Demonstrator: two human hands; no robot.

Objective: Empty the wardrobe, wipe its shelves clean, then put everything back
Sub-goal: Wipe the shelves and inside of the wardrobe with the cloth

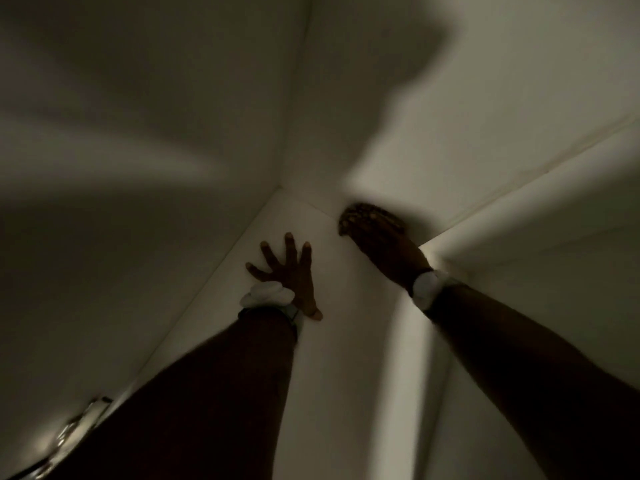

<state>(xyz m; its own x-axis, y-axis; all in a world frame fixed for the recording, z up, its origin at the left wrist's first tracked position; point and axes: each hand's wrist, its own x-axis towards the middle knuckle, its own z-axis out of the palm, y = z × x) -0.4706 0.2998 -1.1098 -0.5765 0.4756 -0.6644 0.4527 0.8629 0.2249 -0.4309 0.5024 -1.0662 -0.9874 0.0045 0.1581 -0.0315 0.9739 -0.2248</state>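
Observation:
I am looking into a dim white wardrobe compartment, at its back corner [282,188]. My left hand [287,271] lies flat on the white shelf [332,341] with its fingers spread, and a white scrunchie sits on that wrist. My right hand [394,247] reaches toward the back wall and grips a mottled brown cloth [360,216], pressed where shelf and wall meet. The cloth covers the fingertips and is blurred. A pale watch is on the right wrist.
White panels close in on the left [121,237] and at the back [450,98]. A white vertical divider edge [426,327] stands at the right. A metal hinge [79,427] shows at the bottom left. Nothing stands on the shelf.

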